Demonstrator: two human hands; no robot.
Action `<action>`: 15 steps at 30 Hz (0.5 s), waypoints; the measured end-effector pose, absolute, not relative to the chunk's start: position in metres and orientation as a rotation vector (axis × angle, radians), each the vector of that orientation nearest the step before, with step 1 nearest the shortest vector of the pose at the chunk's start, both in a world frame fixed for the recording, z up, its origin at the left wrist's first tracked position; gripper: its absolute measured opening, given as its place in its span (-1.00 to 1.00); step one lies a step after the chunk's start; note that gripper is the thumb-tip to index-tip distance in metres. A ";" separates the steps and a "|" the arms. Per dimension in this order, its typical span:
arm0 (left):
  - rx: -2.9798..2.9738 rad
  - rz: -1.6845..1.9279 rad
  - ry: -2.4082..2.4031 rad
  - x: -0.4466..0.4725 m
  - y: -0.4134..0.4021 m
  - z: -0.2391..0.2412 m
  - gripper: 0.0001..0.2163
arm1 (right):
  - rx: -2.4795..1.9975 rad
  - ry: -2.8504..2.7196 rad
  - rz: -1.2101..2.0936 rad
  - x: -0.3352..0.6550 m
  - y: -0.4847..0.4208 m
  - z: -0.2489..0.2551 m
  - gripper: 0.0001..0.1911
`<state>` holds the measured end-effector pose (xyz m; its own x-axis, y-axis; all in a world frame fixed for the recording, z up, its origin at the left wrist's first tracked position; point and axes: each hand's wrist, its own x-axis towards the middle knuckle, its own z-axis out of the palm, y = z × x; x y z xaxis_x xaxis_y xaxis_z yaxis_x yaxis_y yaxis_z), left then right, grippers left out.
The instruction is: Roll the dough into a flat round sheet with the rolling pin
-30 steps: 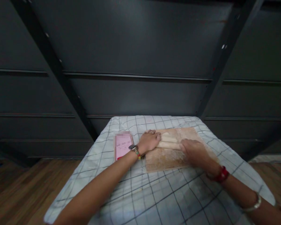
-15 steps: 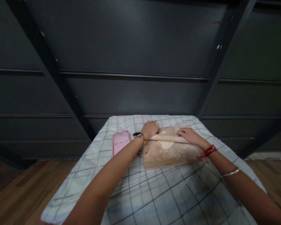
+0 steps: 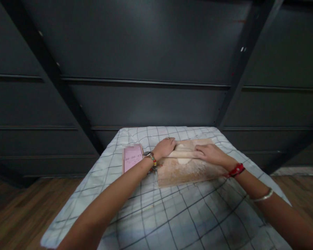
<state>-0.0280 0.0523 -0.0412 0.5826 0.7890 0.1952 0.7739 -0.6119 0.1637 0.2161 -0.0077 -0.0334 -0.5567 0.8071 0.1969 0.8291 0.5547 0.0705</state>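
Rolling pin [image 3: 184, 154] lying across the dough [image 3: 183, 161], both hands on it!

Left hand [image 3: 166, 147] over the pin's left end, right hand [image 3: 210, 153] over its right part, fingers of both partly curled; whether they close around the wood, I can't tell, the undersides are hidden. Beneath the pin, pale dough shows on its near and far sides, flat on a flour-dusted board [image 3: 182, 174], and that board sits on a tabletop spread with a white checked cloth [image 3: 148, 217]. Over to the left, a phone [image 3: 132, 159] with digits on its pink screen, close by the watch [image 3: 147, 153] on the left wrist. Red band [image 3: 237, 170] on the right wrist, dark panelled wall [image 3: 146, 48] straight ahead.
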 end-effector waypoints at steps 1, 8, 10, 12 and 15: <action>2.761 0.399 1.287 -0.032 0.043 -0.042 -0.61 | -1.355 -2.689 -0.286 0.218 -0.017 -0.034 -0.59; 2.878 0.514 1.173 -0.043 0.015 -0.002 -0.54 | -1.194 -2.626 -0.480 0.234 -0.029 0.011 -0.57; 2.899 0.533 1.238 -0.034 0.025 0.009 -0.52 | -1.254 -2.611 -0.392 0.238 -0.019 0.021 -0.59; 2.908 0.431 1.268 -0.023 0.038 0.008 -0.52 | -1.335 -2.632 -0.254 0.242 -0.007 0.018 -0.59; 2.863 0.198 1.328 -0.008 0.052 -0.011 -0.54 | -1.284 -2.704 -0.008 0.246 0.013 -0.003 -0.55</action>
<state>-0.0081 0.0519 -0.0109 0.6395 0.7591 0.1221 0.7616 -0.6471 0.0343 0.2464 0.0128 -0.0028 -0.6233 0.7701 0.1358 0.7709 0.6343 -0.0588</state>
